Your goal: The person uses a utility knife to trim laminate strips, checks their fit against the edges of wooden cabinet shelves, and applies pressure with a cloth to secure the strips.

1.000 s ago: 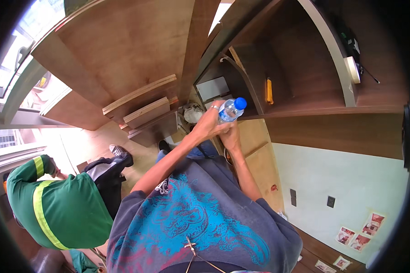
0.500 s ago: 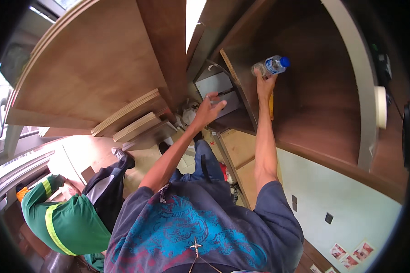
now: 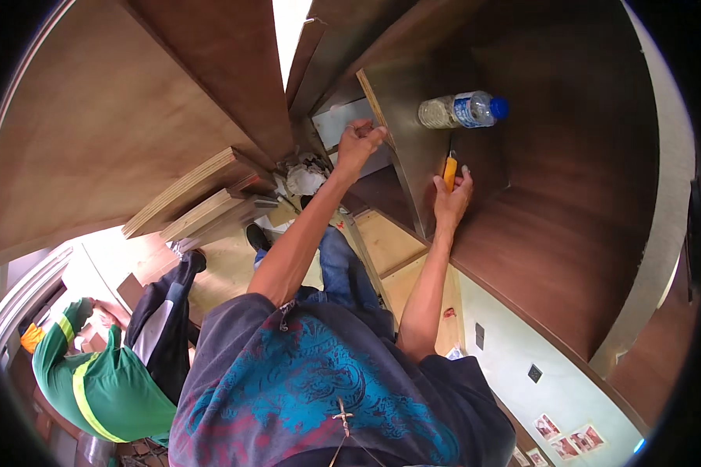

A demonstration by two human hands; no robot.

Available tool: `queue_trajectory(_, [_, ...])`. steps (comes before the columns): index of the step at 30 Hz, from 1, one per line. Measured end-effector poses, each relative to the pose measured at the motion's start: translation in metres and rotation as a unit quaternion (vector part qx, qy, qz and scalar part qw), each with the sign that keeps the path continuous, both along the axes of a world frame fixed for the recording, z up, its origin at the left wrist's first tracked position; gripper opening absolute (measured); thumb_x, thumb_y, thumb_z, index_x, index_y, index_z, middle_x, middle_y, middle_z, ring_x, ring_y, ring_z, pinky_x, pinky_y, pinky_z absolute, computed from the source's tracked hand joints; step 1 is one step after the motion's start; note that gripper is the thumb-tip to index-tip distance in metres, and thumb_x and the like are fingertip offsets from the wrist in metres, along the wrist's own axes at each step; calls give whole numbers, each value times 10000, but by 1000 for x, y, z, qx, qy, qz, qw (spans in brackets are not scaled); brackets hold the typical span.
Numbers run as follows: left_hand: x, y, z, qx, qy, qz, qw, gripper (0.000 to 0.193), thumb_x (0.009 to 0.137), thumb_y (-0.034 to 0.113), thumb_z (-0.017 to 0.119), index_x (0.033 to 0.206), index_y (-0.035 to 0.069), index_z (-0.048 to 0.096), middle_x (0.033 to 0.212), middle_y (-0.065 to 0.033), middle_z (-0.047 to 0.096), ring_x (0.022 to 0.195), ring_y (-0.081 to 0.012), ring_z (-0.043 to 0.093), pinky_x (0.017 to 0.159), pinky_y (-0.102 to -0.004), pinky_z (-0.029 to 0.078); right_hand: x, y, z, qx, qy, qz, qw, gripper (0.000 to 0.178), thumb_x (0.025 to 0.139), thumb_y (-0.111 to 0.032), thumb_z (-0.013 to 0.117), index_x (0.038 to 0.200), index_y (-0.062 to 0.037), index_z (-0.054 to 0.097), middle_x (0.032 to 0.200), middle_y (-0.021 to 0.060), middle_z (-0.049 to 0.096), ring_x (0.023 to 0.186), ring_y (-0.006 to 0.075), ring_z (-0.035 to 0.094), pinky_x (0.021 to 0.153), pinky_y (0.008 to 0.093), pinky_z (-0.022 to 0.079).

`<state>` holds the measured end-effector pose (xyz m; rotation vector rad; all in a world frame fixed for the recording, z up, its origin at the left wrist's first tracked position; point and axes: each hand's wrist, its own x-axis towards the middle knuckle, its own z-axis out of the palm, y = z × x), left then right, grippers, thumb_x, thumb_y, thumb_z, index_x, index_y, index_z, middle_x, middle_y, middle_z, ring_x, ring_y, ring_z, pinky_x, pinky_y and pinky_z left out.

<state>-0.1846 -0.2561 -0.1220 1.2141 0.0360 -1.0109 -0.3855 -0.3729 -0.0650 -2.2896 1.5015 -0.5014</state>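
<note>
My right hand is closed around a yellow-handled tool with a thin tip pointing away from me. Its exact kind is not clear. Just beyond it, inside the brown cabinet, rests a clear plastic bottle with a blue cap and blue label, free of either hand. My left hand is raised beside the raw plywood edge of a cabinet panel. Its fingers are curled in, and whatever may lie inside them is hidden.
Large plywood panels rise on the left, with stacked strips jutting out below. A person in a green top bends low at the lower left. Crumpled white material lies past my feet. A pale wall runs at the lower right.
My right hand has let go of the bottle, come down toward me and taken hold of the yellow-handled tool. My left hand has moved farther away, its spread fingers now curled.
</note>
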Motion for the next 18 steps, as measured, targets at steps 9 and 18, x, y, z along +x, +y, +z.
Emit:
queue_trajectory(9, [-21, 17, -3, -37, 91, 50, 994, 448, 945, 243, 633, 1233, 7, 383, 1157, -155, 583, 1001, -248, 666, 855, -365, 548, -3, 60, 52, 474, -389, -148, 776, 342, 975, -146, 604, 1284, -6, 562, 1014, 49, 601, 815, 110, 586, 700, 260, 495])
queue_trajectory(18, [-36, 14, -6, -49, 170, 100, 979, 290, 1011, 259, 487, 1214, 68, 407, 1180, -139, 609, 953, -234, 680, 815, -345, 560, 47, 60, 120, 295, 51, 124, 946, 382, 1010, -167, 516, 1368, -34, 513, 895, 94, 659, 695, 187, 628, 648, 335, 518])
